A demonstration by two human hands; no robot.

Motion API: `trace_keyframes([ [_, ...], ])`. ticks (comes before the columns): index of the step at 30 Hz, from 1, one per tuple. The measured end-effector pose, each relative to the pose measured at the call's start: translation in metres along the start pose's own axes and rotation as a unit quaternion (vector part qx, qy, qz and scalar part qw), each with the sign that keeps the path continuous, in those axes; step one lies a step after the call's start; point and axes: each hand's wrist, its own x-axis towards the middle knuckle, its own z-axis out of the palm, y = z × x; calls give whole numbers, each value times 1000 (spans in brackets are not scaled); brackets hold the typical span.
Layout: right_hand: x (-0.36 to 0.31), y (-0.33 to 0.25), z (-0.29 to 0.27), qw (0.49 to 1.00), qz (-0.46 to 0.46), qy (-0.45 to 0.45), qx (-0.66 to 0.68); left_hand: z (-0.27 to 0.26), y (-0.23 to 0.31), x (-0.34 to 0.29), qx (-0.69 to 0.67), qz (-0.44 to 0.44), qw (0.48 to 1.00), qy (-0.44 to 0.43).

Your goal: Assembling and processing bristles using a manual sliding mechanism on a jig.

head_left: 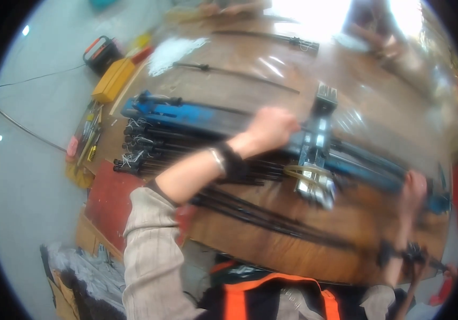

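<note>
My left hand [273, 128] is closed in a fist above a long blue rail [186, 113], just left of a metal clamping fixture [314, 144]. A thin black rod [215, 106] lies along the rail and runs up behind this hand; what the fingers hold is hidden. Farther right, my right hand [414, 186] is near the rail's right end, its fingers curled but smeared by motion. A pale ring-shaped band [309, 175] hangs around the near part of the fixture. Several black rods with tied white cords [138, 144] lie left of it, under my left forearm.
More black rods [271, 221] lie along the table's near edge. At the far left stand a yellow box [112, 80], loose hand tools [91, 128] and a black-and-orange case [102, 55]. Single rods [239, 74] lie farther back. Other people's hands [391, 48] show across the table.
</note>
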Motion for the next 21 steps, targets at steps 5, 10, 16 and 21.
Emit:
trace_keyframes([
  [5,-3,-2,-3,999,23,-18,-11,0,1,-6,-33,3,998,51],
  [10,-9,4,-11,999,44,-26,-15,-4,4,-3,-39,36,997,61],
  [16,-15,-83,-2,998,-51,4,18,-1,10,-1,31,-3,999,-14],
  [21,-37,-123,-8,994,-16,-73,84,-6,18,6,29,-34,998,-49],
])
